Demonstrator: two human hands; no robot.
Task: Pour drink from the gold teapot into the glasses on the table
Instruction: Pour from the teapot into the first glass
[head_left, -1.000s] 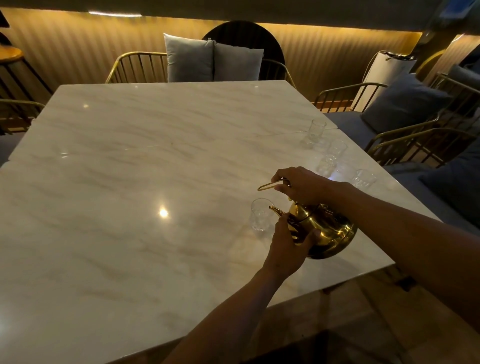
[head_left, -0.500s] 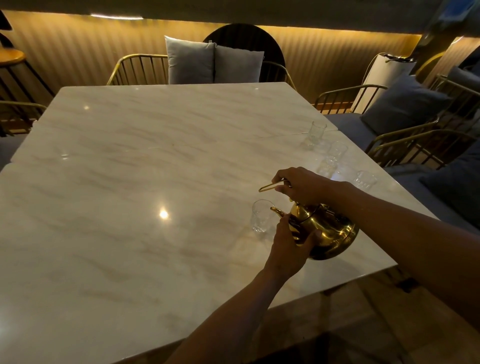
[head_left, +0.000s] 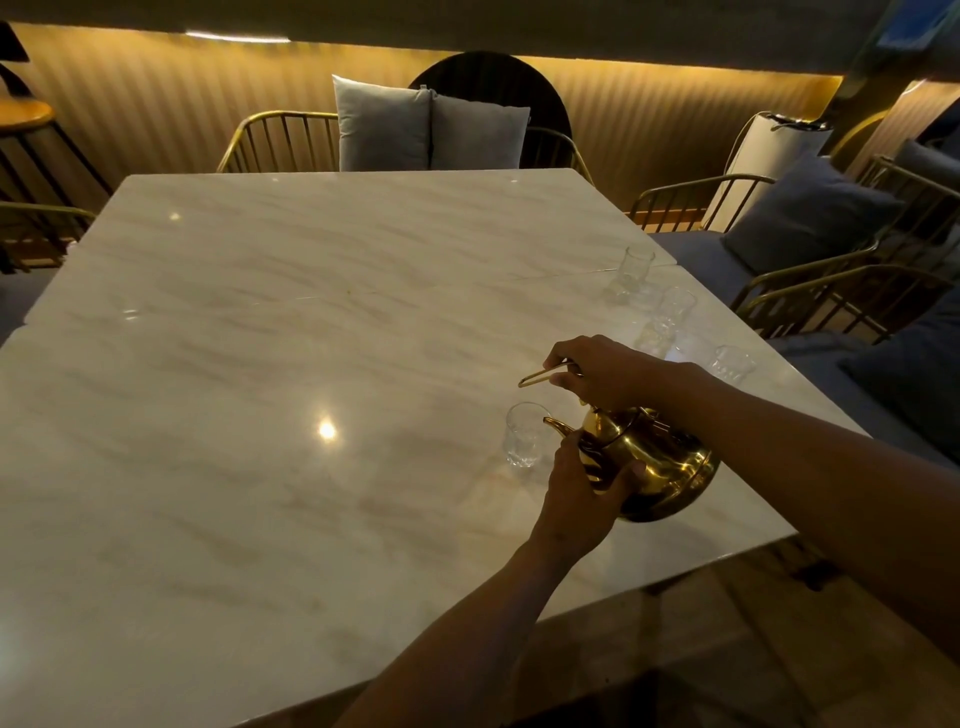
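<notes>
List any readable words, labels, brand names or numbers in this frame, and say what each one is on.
None. No print or engraving shows on the gold teapot, the glasses or the marble table.
The blue panel at the top right corner is cut off and too blurred to tell whether it carries any text.

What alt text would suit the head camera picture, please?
Two hands tilt a gold teapot so its spout meets a clear glass on a marble table. Other glasses stand near the right edge.
</notes>
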